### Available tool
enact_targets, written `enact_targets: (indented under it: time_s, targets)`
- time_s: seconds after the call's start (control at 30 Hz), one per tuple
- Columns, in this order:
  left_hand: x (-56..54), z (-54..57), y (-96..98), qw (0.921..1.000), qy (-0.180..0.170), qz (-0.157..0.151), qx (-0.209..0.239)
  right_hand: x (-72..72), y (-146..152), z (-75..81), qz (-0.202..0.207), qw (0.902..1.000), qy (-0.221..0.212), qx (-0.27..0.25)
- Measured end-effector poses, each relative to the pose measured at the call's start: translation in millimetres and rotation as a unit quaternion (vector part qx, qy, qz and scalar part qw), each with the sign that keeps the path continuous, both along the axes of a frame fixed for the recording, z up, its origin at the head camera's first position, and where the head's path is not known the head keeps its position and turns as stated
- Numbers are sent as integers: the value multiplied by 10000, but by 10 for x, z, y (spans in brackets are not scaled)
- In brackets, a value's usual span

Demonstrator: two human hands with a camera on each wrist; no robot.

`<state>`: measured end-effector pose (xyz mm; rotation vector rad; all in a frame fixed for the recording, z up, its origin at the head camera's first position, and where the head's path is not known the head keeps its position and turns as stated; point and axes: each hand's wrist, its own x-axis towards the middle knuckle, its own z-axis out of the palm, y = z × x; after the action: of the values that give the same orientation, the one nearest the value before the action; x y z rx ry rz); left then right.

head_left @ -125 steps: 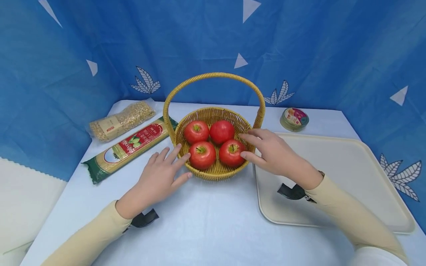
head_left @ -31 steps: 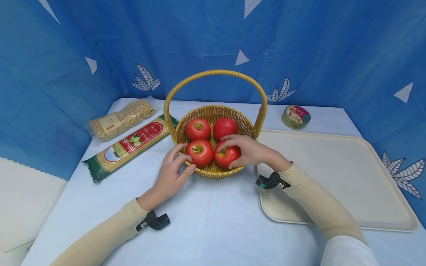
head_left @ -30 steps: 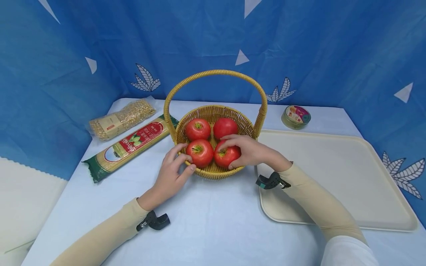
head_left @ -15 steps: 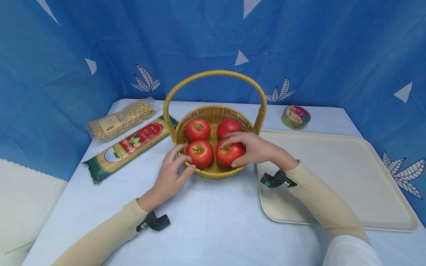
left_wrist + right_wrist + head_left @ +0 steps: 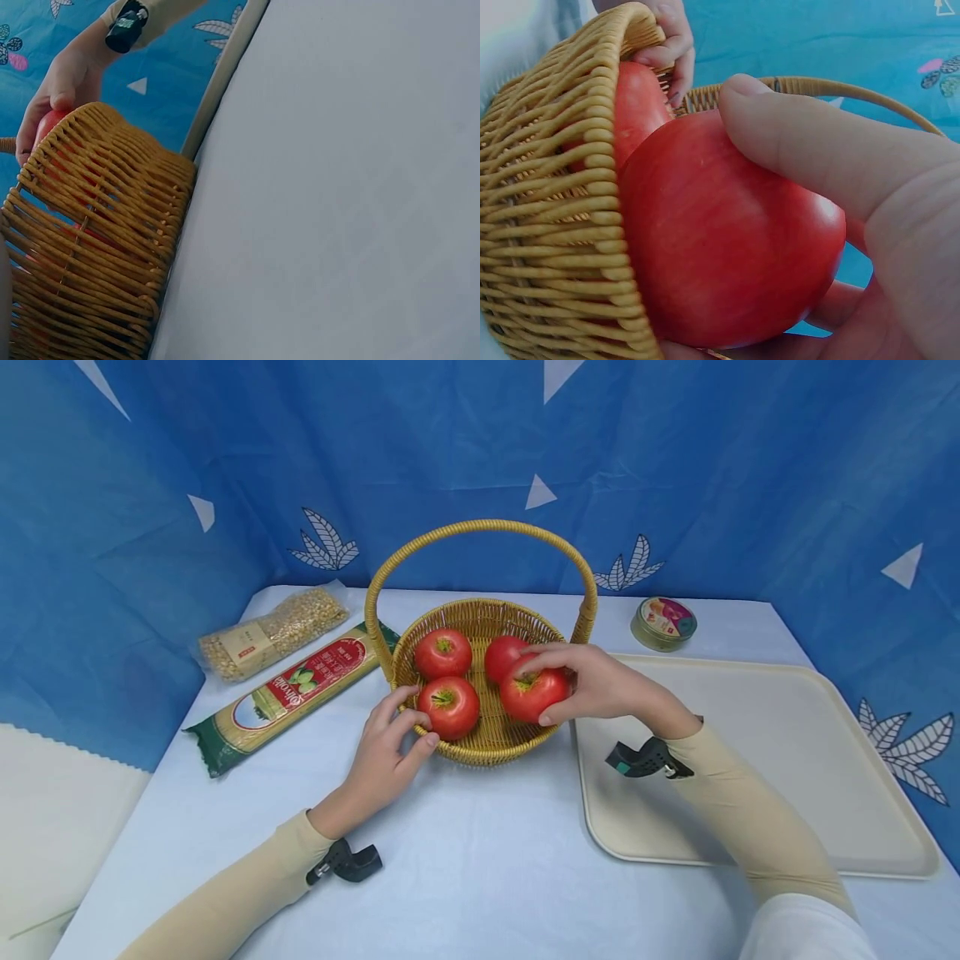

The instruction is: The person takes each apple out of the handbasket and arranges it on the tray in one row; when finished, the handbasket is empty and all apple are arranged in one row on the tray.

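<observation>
A wicker basket (image 5: 487, 755) with a tall arched handle stands mid-table. My right hand (image 5: 609, 687) grips a red apple (image 5: 534, 696) at the basket's right side, thumb in front and fingers behind. In the right wrist view this apple (image 5: 727, 232) bulges past the woven rim. My left hand (image 5: 381, 758) holds the basket's front-left rim, its fingers (image 5: 673, 49) hooked over the edge in the right wrist view. Inside lie a front apple (image 5: 449, 708), a back-left apple (image 5: 443, 653) and a back-right apple (image 5: 502, 657), partly hidden by my right hand.
A beige tray (image 5: 750, 760) lies right of the basket, under my right forearm. Behind it sits a small round tin (image 5: 663, 624). To the left are a spaghetti pack (image 5: 288, 693) and a bag of yellow kernels (image 5: 273, 631). A blue cloth (image 5: 465, 452) hangs behind the table.
Both hands came in to the basket, the left onto its rim, the right round the front-right apple. That apple has since risen and shifted right; the left hand has stayed still lately.
</observation>
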<state>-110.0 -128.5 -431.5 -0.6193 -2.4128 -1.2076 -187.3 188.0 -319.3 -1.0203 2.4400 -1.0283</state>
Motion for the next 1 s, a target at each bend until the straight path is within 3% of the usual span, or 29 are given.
enact_targets:
  time_s: [0.37, 0.77, 1.0]
  targets:
    - [12, -1, 5, 10000, 19, 7, 21, 64, 142, 108, -299, 9995, 15, 114]
    - [-2, -19, -4, 10000, 13, -8, 12, 249, 465, 271, -880, 9958, 204, 179]
    - [-3, -26, -6, 10000, 20, -8, 0, 312, 700, 242, -1211, 9923, 246, -22]
